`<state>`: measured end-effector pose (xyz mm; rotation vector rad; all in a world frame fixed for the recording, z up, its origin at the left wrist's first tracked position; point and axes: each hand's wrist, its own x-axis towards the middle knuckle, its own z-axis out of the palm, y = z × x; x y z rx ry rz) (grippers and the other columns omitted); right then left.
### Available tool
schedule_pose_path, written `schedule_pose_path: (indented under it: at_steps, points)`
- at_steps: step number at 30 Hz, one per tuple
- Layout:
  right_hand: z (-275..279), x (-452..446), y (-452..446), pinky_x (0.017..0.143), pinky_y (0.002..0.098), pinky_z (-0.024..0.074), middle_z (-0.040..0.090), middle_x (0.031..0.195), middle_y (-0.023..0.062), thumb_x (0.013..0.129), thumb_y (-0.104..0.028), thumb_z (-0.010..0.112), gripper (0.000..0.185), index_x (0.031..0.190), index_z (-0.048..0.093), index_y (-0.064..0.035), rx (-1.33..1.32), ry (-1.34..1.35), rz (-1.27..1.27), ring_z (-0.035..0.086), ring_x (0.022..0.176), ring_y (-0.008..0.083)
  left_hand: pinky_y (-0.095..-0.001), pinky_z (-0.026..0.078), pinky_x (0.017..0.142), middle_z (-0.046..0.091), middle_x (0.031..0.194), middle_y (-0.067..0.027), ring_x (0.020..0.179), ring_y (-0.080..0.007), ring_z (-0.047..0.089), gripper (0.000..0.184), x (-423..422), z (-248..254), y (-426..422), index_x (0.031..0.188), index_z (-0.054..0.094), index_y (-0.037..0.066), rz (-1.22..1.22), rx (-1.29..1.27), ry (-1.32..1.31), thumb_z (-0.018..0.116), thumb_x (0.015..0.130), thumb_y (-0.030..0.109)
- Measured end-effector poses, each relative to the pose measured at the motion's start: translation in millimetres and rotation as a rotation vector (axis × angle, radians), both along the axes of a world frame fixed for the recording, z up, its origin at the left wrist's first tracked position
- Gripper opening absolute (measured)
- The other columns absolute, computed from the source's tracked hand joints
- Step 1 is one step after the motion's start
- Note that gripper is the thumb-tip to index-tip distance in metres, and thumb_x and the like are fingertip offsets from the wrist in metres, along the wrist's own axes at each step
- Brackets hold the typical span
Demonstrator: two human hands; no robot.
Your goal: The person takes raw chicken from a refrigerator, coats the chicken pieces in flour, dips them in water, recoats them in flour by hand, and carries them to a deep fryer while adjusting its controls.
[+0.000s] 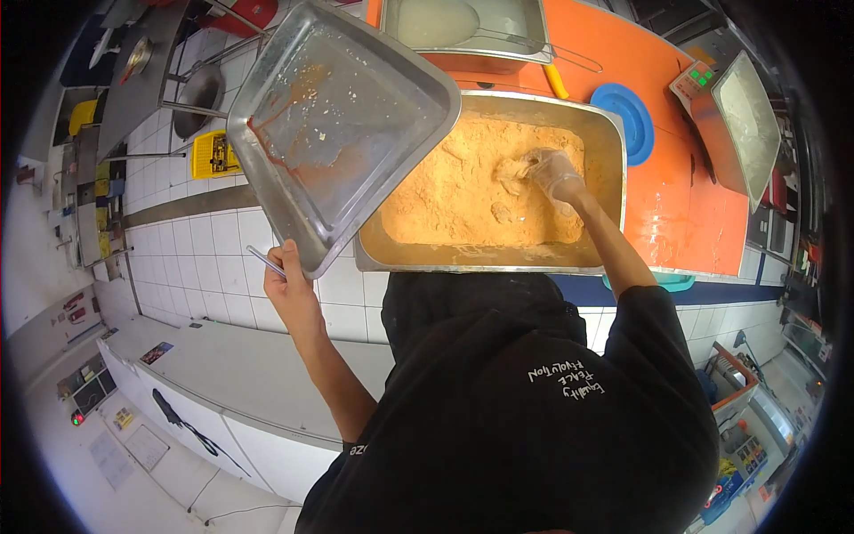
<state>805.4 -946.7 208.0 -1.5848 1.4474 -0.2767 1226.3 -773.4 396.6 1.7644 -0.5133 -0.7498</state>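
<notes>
My left hand [294, 289] is closed on the lower corner of a large metal tray [382, 98], tilted, with reddish liquid streaks and crumbs on its floor. A thin metal handle [265, 262] also sticks out of that hand; its other end is hidden. My right hand [556, 173], in a clear plastic glove, is down in a deep metal pan [378, 249] of orange-yellow flour [445, 191]. Its fingers are closed around a lumpy flour-coated piece [511, 173], whose kind I cannot make out. Another coated lump [502, 213] lies in the flour just below.
Behind the pan stands a metal container [467, 62] with a wire strainer [534, 44] and pale contents. A yellow handle [556, 82], a blue plate [627, 123] and a digital scale [692, 80] are on the orange table [685, 222]. At right is another metal container [738, 133].
</notes>
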Motion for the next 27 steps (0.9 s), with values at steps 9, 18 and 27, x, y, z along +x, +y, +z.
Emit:
schedule_pose_path:
  at_steps: [9, 18, 27]
  points:
    - [-25, 22, 64, 0.069, 0.0348, 0.0511, 0.067, 0.083, 0.0077, 0.087, -0.014, 0.076, 0.028, 0.109, 0.067, 0.001, 0.133, -0.125, 0.184, 0.062, 0.076, 0.0238, -0.0217, 0.026, 0.055, 0.043, 0.071, 0.007, 0.063, -0.002, 0.032, 0.034, -1, 2, 1, 0.079, 0.048, 0.012, -0.017, -0.022, 0.02, 0.064, 0.103, 0.031]
    - [-38, 45, 93, 0.078, 0.0454, 0.0508, 0.067, 0.09, 0.0204, 0.09, -0.024, 0.071, 0.025, 0.1, 0.067, -0.0012, -0.451, 0.133, 0.329, 0.064, 0.089, 0.0404, -0.0222, 0.025, 0.055, 0.043, 0.07, 0.0074, 0.062, -0.0019, 0.031, 0.034, -1, 1, -2, 0.08, 0.049, 0.011, -0.032, -0.017, 0.016, 0.064, 0.103, 0.03]
    - [-6, 54, 71, 0.08, 0.0414, 0.0505, 0.065, 0.098, 0.0212, 0.085, -0.009, 0.072, 0.026, 0.107, 0.061, 0.0005, 0.045, 0.064, 0.132, 0.063, 0.09, 0.0334, -0.0232, 0.023, 0.053, 0.043, 0.068, 0.0075, 0.06, -0.0019, 0.029, 0.034, 4, 1, 0, 0.08, 0.049, 0.011, -0.06, -0.005, 0.006, 0.064, 0.103, 0.03]
